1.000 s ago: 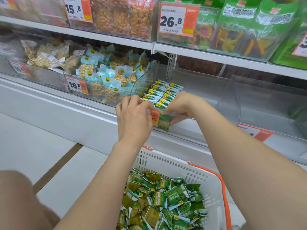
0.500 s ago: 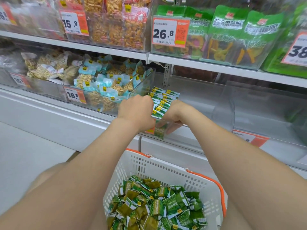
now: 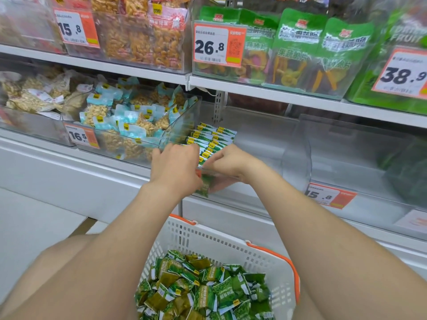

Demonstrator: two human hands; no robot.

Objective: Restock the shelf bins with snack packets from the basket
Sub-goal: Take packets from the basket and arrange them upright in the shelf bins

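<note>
A: Where are the two hands?

B: Both are at the front edge of the clear shelf bin (image 3: 265,144) on the lower shelf. The left hand (image 3: 175,167) is over the near end of the row of green packets (image 3: 211,139), with its back to the camera. The fingers are curled down onto the packets, but I cannot tell if they grip one. The right hand (image 3: 227,161) is just beside it, and its fingers are bent and pinch the edge of the front packets.

A: How do the packets stand in the bin?

B: They stand upright in two neat lines, on the left side of the bin, against the wall of the neighbouring bin with pale blue packets (image 3: 129,121). The right part of the bin is bare.

A: And the basket?

B: The white basket (image 3: 221,248) with orange handles is below the arms, near the person. It holds a loose pile of the same green snack packets (image 3: 208,292).
</note>
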